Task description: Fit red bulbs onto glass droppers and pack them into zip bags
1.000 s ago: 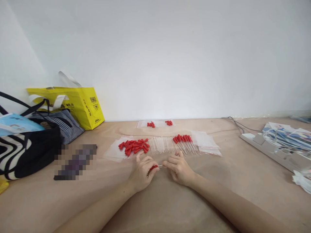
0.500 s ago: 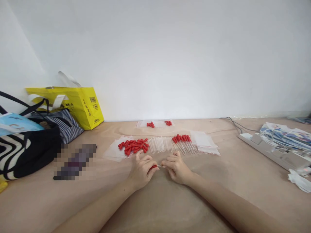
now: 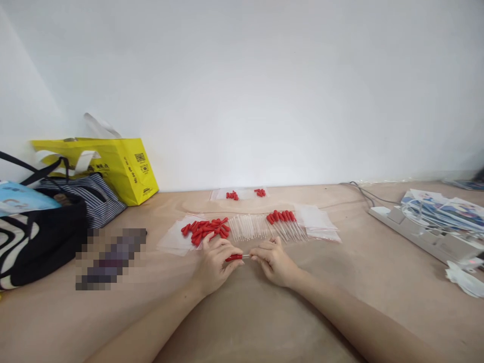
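Note:
Between the thumb and fingers of my left hand [image 3: 215, 264] lies a red rubber bulb [image 3: 233, 257], now largely visible. A thin clear dropper tube [image 3: 246, 256] runs from the bulb's end into the pinched fingers of my right hand [image 3: 273, 262], which hide its other part. Just beyond my left hand is a pile of loose red rubber bulbs [image 3: 206, 230]. Bare clear tubes [image 3: 247, 227] lie side by side in a row past both hands. To their right, several droppers with red bulbs fitted [image 3: 283, 222] lie slanted.
Clear zip bags [image 3: 319, 222] lie right of the droppers, others [image 3: 172, 237] under the bulb pile. Near the wall sits another bag with red bulbs [image 3: 242, 193]. A power strip [image 3: 423, 234] is at right. Yellow bag [image 3: 138, 171], black bag [image 3: 49, 247] and a blurred-out object [image 3: 113, 257] occupy the left.
My left fingers have loosened and spread a little, so more of the red bulb shows. My right hand keeps its pinch on the tube. The view has shifted slightly.

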Tool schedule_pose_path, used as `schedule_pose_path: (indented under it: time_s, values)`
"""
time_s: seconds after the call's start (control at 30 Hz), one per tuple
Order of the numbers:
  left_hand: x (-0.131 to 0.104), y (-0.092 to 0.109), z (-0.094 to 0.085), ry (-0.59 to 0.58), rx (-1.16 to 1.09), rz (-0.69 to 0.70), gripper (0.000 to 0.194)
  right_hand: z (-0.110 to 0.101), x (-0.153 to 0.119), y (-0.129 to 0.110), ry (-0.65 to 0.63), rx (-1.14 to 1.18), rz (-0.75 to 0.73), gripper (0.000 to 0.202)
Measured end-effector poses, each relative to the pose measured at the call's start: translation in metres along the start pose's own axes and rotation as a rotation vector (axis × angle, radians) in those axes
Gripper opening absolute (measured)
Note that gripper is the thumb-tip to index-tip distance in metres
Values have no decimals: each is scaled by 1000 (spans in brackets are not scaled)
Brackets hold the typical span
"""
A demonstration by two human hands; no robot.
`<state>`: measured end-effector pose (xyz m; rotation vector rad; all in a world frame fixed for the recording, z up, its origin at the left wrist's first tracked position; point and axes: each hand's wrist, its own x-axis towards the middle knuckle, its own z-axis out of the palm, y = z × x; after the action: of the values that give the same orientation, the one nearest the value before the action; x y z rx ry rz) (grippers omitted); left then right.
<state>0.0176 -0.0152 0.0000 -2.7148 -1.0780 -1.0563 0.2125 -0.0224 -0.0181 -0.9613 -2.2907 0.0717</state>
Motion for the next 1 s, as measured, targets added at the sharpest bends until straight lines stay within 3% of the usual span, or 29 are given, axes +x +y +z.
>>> schedule_pose_path:
  time_s: [0.17,0.33,0.5,0.57,0.67,0.77,0.87,1.0]
  values:
    - [-1,2,4,69,-30,11,9,4,-2,1,56,7,-6,22]
    - [-3,1,6,29,-19,-2,10,4,-1,0,24,28,-27,23]
    - [0,-1,1,-5,43,1,10,-3,0,-1,8,-155,17,16]
    - [0,-4,0,-5,94,-12,19,-5,0,3,29,-207,49,15]
    - [-2,-12,0,16,167,-101,36,-9,-1,20,165,-263,248,18]
    - [-4,-20,2,12,184,-205,32,-14,1,44,314,-331,597,25]
    - [-5,-22,4,-14,182,-227,27,-19,4,64,310,-367,848,29]
    - [-5,-22,5,-38,175,-206,21,-18,7,75,285,-350,950,27]
